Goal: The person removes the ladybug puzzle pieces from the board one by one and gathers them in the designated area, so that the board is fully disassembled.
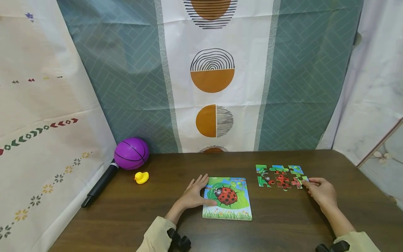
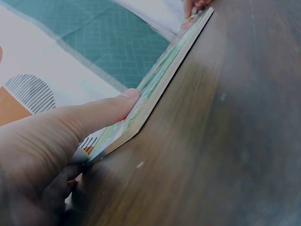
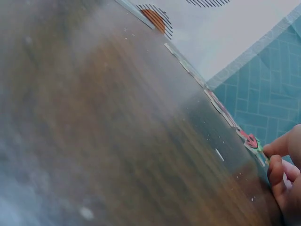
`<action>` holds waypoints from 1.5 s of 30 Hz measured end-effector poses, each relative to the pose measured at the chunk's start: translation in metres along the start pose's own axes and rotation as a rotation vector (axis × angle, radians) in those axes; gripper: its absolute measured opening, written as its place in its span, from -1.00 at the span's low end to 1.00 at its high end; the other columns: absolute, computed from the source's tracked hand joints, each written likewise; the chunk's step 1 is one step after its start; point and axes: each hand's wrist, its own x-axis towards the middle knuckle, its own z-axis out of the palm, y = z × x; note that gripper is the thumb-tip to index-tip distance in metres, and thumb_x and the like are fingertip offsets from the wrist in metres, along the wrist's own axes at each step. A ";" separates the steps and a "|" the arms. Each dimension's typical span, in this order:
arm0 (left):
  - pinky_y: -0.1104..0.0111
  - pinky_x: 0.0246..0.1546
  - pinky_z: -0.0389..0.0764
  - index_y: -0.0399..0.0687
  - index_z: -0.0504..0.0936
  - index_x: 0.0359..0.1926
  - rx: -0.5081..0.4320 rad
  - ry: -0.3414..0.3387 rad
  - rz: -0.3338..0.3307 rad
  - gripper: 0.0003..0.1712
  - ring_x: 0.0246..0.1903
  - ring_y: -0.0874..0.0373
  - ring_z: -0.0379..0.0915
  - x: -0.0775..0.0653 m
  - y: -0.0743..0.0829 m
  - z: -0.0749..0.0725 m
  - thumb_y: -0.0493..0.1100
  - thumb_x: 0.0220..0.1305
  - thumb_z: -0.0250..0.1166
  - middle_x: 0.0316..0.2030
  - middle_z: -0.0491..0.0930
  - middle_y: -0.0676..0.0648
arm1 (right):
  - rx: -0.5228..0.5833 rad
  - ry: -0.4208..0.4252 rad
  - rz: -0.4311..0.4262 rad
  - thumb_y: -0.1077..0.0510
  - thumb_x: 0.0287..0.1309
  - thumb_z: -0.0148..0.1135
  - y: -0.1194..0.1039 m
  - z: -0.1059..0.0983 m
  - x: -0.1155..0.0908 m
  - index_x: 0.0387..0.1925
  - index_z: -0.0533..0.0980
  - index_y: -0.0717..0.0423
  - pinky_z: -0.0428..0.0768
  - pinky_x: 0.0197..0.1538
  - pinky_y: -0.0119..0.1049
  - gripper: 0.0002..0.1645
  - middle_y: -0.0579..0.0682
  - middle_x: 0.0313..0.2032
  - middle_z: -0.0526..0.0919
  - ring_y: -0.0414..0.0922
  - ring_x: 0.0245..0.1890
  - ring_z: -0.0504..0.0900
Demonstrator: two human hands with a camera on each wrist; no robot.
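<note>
In the head view, a square ladybug puzzle board [image 1: 234,211] lies flat on the table. My left hand [image 1: 193,194] rests at its left side, thumb lying straight over the picture and the other fingers spread along the edge. The left wrist view shows that thumb [image 2: 106,112] on top of the board; the other fingers are mostly hidden. To the right, several loose puzzle pieces [image 1: 282,181] lie in two rows. My right hand [image 1: 324,193] pinches the rightmost puzzle piece [image 3: 250,140] of the near row between thumb and fingertips.
Toward the back left of the brown table [image 1: 151,224] are a purple ball [image 1: 131,153], a yellow rubber duck [image 1: 141,177] and a black cylinder-like stick [image 1: 100,183]. A patterned cloth [image 1: 135,87] hangs behind the table's far edge.
</note>
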 end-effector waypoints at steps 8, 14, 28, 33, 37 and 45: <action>-0.18 0.50 -0.26 -0.28 0.05 0.50 0.013 -0.020 0.003 0.18 0.55 -0.18 -0.28 0.001 0.000 -0.003 0.14 0.05 0.47 0.54 -0.07 -0.21 | -0.009 0.018 0.024 -0.01 0.29 0.16 0.000 0.001 -0.001 0.07 0.43 0.44 0.49 -0.53 -0.44 -0.42 -0.19 -0.53 0.53 -0.37 -0.63 0.47; -0.18 0.50 -0.26 -0.26 0.04 0.50 0.024 -0.026 0.005 0.18 0.55 -0.17 -0.29 0.000 0.000 -0.003 0.15 0.05 0.47 0.55 -0.08 -0.19 | -0.010 0.065 0.027 -0.04 0.28 0.17 -0.010 0.005 -0.006 0.04 0.50 0.37 0.38 -0.44 -0.44 -0.45 -0.26 -0.49 0.49 -0.40 -0.53 0.38; -0.17 0.50 -0.26 -0.28 0.06 0.49 0.025 -0.023 0.021 0.16 0.55 -0.18 -0.28 0.004 0.006 -0.006 0.12 0.05 0.47 0.54 -0.06 -0.21 | 0.174 -0.408 -0.208 0.09 0.28 0.23 -0.076 0.081 -0.057 -0.06 0.53 0.30 0.43 -0.44 -0.38 -0.65 -0.15 -0.60 0.37 -0.25 -0.59 0.35; -0.16 0.50 -0.26 -0.27 0.06 0.50 0.032 -0.019 0.014 0.16 0.56 -0.17 -0.28 0.003 0.004 -0.006 0.11 0.05 0.47 0.54 -0.06 -0.20 | 0.215 -0.517 -0.257 0.10 0.28 0.24 -0.093 0.111 -0.074 -0.08 0.54 0.28 0.41 -0.44 -0.36 -0.68 -0.10 -0.51 0.46 -0.23 -0.56 0.36; -0.16 0.50 -0.24 -0.29 0.07 0.49 0.043 -0.012 0.002 0.16 0.55 -0.18 -0.26 0.001 0.002 -0.005 0.12 0.05 0.47 0.54 -0.04 -0.21 | 0.269 -0.597 -0.310 0.15 0.26 0.25 -0.104 0.133 -0.087 -0.09 0.55 0.33 0.47 -0.48 -0.42 -0.69 -0.07 -0.54 0.47 -0.26 -0.61 0.40; -0.16 0.50 -0.24 -0.32 0.08 0.48 0.050 -0.002 0.009 0.17 0.55 -0.18 -0.24 0.000 0.002 -0.002 0.14 0.04 0.47 0.53 -0.03 -0.22 | 0.280 -0.733 -0.387 0.22 0.27 0.17 -0.116 0.161 -0.107 -0.12 0.53 0.39 0.52 -0.55 -0.43 -0.73 -0.08 -0.61 0.45 -0.25 -0.64 0.44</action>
